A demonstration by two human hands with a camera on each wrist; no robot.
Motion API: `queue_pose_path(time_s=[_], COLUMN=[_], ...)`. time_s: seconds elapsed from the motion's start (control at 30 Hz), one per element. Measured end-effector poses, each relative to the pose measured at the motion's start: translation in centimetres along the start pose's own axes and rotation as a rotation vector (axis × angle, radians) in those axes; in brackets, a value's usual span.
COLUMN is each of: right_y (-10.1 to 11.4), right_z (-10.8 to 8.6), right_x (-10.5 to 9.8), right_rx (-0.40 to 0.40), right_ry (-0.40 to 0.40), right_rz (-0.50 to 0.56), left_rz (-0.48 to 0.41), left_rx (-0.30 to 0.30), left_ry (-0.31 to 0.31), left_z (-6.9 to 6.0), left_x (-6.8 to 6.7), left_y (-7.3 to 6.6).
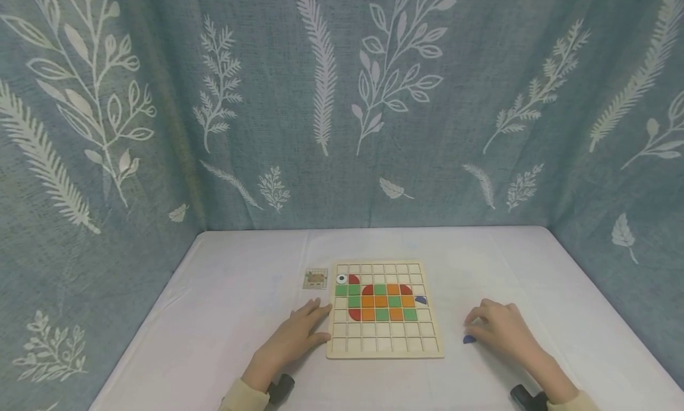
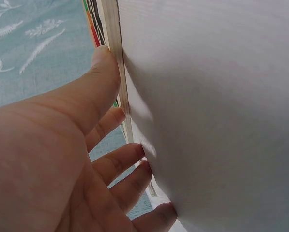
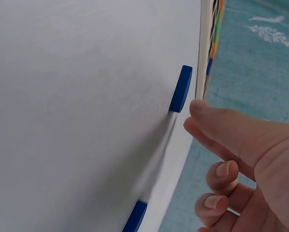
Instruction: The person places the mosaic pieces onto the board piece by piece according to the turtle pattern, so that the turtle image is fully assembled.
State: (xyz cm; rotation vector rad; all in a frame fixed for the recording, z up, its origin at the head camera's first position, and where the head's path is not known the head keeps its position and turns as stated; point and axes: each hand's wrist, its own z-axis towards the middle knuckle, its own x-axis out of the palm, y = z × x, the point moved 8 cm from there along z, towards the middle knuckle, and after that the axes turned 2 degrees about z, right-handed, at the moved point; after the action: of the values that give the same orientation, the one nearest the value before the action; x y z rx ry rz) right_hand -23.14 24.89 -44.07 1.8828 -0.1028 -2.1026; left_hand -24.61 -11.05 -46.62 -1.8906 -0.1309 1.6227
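Note:
A square wooden grid board [image 1: 385, 344] lies on the table, with red, green and orange pieces set in its squares. A blue piece [image 1: 420, 300] sits at the right of the pattern. My left hand [image 1: 299, 334] rests along the board's left edge, thumb and fingers extended, as the left wrist view also shows. My right hand [image 1: 499, 328] is to the right of the board, above the table, fingers bent and thumb near the index finger. No piece shows between them. One blue piece [image 3: 181, 89] lies beside those fingertips; a second blue piece [image 3: 135, 217] is farther off.
A small picture card [image 1: 316, 278] lies by the board's upper left corner. White cloth [image 1: 256, 268] covers the table. A blue-green leaf-patterned curtain [image 1: 352, 179] stands behind and at both sides.

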Motion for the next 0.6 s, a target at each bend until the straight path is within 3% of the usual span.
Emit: queue_pose_path(time_s=[0.6], right_y=[0.2], right_z=[-1.4], right_x=[0.1], right_rx=[-0.046], right_ry=[0.055], right_rz=[0.002], left_rz=[-0.005], left_rx=[-0.004], left_ry=[-0.002], left_z=[-0.2], left_x=[-0.1], left_y=[-0.1])
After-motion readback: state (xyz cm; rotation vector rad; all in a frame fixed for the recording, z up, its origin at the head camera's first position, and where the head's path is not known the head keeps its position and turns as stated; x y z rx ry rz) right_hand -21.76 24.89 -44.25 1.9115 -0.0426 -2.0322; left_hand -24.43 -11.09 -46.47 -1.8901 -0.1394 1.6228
